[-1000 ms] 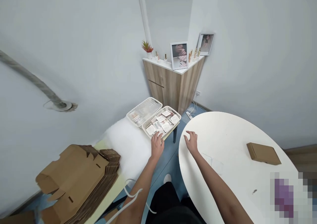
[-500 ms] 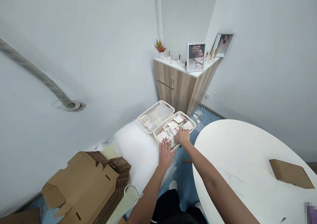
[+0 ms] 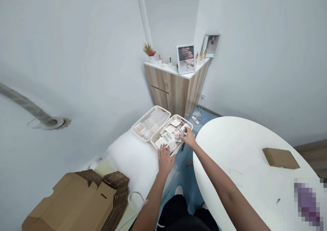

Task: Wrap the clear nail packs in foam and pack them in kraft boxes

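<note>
Two white perforated baskets sit side by side on a low bench. The nearer basket (image 3: 188,125) holds several small flat packets (image 3: 169,129); the farther basket (image 3: 139,122) holds clear packs. My left hand (image 3: 165,159) lies flat with its fingers spread on the near rim of the packet basket. My right hand (image 3: 188,137) reaches into the same basket from the right, fingers pinched on one packet at its right side.
White fluffy padding (image 3: 134,156) covers the bench. A stack of flat brown cartons (image 3: 84,200) lies at lower left. A round white table (image 3: 245,169) at right carries a brown box (image 3: 280,158). A wooden corner cabinet (image 3: 176,88) with frames stands behind.
My right hand went from the white table's edge into the packet basket and closed on a packet. My left hand stayed at the basket's near rim. The view shifted a little.
</note>
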Demonstrator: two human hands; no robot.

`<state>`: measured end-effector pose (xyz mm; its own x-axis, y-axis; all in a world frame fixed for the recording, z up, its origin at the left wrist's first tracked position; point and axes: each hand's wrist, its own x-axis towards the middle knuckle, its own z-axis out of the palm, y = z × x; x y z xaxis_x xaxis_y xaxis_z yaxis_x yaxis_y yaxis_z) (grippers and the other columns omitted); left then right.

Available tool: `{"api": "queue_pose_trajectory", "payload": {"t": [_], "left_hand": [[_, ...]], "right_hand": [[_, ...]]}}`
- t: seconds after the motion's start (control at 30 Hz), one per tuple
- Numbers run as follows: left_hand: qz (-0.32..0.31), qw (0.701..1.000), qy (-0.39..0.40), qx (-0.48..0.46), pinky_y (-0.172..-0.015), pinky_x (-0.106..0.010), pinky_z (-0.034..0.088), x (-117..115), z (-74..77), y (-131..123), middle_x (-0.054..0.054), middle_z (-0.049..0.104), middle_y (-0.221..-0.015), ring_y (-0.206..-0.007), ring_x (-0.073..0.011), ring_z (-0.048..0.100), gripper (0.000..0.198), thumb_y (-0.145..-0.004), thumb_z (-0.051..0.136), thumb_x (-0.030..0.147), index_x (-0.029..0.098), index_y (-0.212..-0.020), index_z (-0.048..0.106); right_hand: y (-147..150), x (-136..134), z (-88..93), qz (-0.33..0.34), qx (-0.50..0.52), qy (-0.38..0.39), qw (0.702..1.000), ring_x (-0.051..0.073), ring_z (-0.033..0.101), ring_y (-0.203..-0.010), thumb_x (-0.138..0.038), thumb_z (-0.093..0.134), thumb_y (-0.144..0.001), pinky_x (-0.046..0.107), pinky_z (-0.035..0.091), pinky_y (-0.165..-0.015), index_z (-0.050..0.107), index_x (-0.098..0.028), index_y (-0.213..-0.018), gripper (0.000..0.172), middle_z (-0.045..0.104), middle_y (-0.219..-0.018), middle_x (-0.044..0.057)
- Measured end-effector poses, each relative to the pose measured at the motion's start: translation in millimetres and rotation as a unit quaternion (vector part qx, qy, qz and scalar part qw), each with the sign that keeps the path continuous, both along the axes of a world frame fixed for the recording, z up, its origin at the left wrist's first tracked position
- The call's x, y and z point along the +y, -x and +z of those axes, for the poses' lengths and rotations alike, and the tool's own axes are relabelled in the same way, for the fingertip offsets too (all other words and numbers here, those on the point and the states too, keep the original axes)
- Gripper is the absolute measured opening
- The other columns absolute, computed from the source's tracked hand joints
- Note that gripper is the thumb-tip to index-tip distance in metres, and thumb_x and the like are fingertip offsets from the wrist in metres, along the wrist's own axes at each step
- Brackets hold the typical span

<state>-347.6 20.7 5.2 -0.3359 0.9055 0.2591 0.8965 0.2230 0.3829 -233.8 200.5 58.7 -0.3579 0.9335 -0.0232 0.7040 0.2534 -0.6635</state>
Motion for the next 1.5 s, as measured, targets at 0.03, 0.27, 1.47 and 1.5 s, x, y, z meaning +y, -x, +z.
{"api": "queue_pose_trajectory", "payload": {"t": [0.03,0.27,1.47,1.5], "left_hand": [[0.0,1.0,-0.003,-0.008,-0.116,-0.061,0.017,2.0,2.8,-2.7,-0.021,0.033,-0.152,-0.146,-0.0364,0.015,0.054,-0.091,0.05,0.039,0.011,-0.138,0.044],[-0.109,0.994,-0.004,-0.033,-0.116,-0.059,0.018,30.4,8.3,-72.9,-0.018,0.029,-0.155,-0.148,-0.0336,0.012,0.06,-0.092,0.047,0.038,0.014,-0.145,0.034],[-0.026,0.953,0.068,-0.293,-0.074,-0.034,0.057,57.3,-80.2,-301.5,-0.012,0.07,-0.107,-0.088,-0.0204,0.07,0.05,-0.08,0.049,0.018,0.017,-0.131,0.051],[-0.031,0.953,0.061,-0.296,-0.071,-0.032,0.057,59.6,-78.7,-301.9,-0.011,0.072,-0.1,-0.081,-0.0186,0.07,0.046,-0.083,0.046,0.018,0.018,-0.129,0.053]], "right_hand": [[-15.0,2.4,-0.6,-0.011,0.034,-0.006,0.999,0.025,0.058,-0.11,-0.039,0.06,-0.074,0.039,0.041,-0.097,0.044,-0.018,-0.129,0.062,0.06,-0.122,0.011],[-148.1,-9.6,-13.2,-0.128,0.119,0.01,0.984,0.025,0.058,-0.112,-0.034,0.06,-0.07,0.043,0.045,-0.093,0.043,-0.023,-0.125,0.058,0.063,-0.117,0.008],[-392.4,-125.9,-117.5,-0.197,0.073,0.104,0.972,0.026,0.055,-0.121,-0.023,0.055,-0.075,0.042,0.047,-0.1,0.046,-0.02,-0.139,0.065,0.061,-0.129,0.01],[-390.6,-127.0,-118.5,-0.21,0.094,0.113,0.967,0.025,0.058,-0.118,-0.023,0.054,-0.076,0.042,0.049,-0.096,0.047,-0.021,-0.138,0.063,0.062,-0.128,0.01]]}}
